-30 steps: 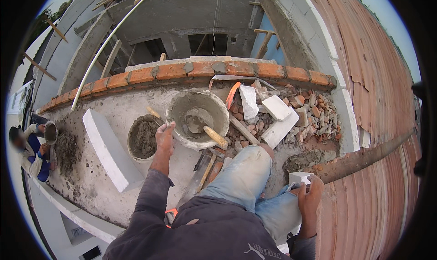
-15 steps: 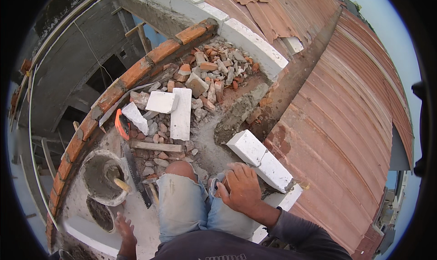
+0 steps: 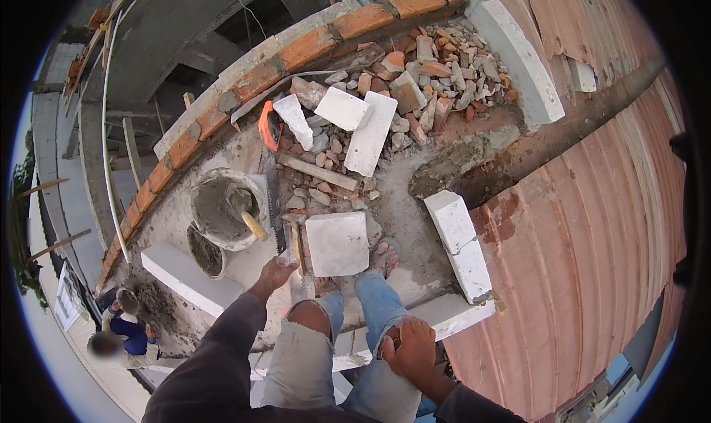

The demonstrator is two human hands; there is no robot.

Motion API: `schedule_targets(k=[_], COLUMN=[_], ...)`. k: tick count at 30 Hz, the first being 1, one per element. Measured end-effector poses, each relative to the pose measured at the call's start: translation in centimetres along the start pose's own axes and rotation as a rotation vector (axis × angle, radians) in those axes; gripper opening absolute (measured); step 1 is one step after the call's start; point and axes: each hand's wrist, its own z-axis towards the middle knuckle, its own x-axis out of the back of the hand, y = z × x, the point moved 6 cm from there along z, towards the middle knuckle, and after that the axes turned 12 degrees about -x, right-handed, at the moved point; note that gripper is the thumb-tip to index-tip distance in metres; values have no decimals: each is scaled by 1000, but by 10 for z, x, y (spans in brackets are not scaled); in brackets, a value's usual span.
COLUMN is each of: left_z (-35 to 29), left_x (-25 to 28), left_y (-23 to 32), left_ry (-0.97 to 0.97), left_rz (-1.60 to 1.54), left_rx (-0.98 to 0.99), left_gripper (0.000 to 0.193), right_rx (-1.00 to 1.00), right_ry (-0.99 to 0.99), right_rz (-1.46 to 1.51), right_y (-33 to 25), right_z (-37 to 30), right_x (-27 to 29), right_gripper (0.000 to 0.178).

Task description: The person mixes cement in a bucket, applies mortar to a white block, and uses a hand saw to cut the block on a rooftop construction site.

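My left hand (image 3: 272,276) reaches down beside a hammer (image 3: 298,249) with a wooden handle, near the tip of a hand saw (image 3: 273,193) with an orange grip; its fingers look extended, with nothing visible in them. My right hand (image 3: 412,351) lies over my right knee, holding nothing. Between the hammer and my right foot rests a squarish white block (image 3: 338,244). Left of the saw stands a bucket (image 3: 204,219) of grey mortar, a trowel's wooden handle (image 3: 254,226) leaning out of it. A smaller container (image 3: 206,252) touches the bucket.
A curved brick wall (image 3: 259,81) edges a drop at the left. Rubble (image 3: 452,71) and white block pieces (image 3: 370,134) lie ahead. White blocks (image 3: 461,245) line the right, beside a rusty metal roof (image 3: 578,238). At lower left, another person (image 3: 132,338) works beside mortar.
My left hand has moved forward from beside the smaller container to the hammer. My view has shifted, revealing the squarish block and the other person. My right hand stays on my knee.
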Motion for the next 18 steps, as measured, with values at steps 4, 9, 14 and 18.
schedule_targets(k=[4,9,14,18], left_z=[102,174,138,41], left_x=[9,7,12,6], left_y=[-30,-89,-104,-14], left_ry=[482,636,744,700], left_rz=[226,108,-282,163], left_rx=[-19,-47,4,-191], left_gripper=[88,55,33,38], right_rx=[-19,-30,-34,-77], right_ry=[-142,-125,-227,-356], right_rz=[24,-22,-143,-272], right_y=[-4,-7,-22,-42], right_z=[-33,-46,-47,-51], right_x=[-21,-33,-46,-63], right_gripper=[41,37,39,43])
